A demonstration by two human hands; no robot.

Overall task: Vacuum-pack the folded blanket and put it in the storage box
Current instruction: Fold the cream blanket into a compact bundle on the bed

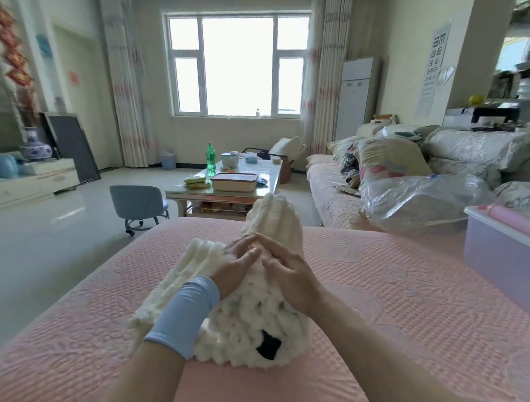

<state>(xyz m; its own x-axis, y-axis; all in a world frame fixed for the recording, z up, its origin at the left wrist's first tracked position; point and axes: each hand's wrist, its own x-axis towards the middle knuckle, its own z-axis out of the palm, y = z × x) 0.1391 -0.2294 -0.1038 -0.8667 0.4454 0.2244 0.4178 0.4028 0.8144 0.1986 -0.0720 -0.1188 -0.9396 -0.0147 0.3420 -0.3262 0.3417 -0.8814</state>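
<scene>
One blanket (253,320) on a pink cover (374,295); right of the blanket, one bag (423,200), one box (502,254). Left hand (234,272) and right hand (291,280) press it, fingers straight.

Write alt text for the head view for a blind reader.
The left hand and right hand rest flat on a fluffy white blanket lying on a pink bedspread. A clear plastic bag lies on the sofa; a lilac storage box stands at right.

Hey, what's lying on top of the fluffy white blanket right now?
Both hands: the left hand and right hand rest on the blanket. The fabric beneath them is hidden.
</scene>
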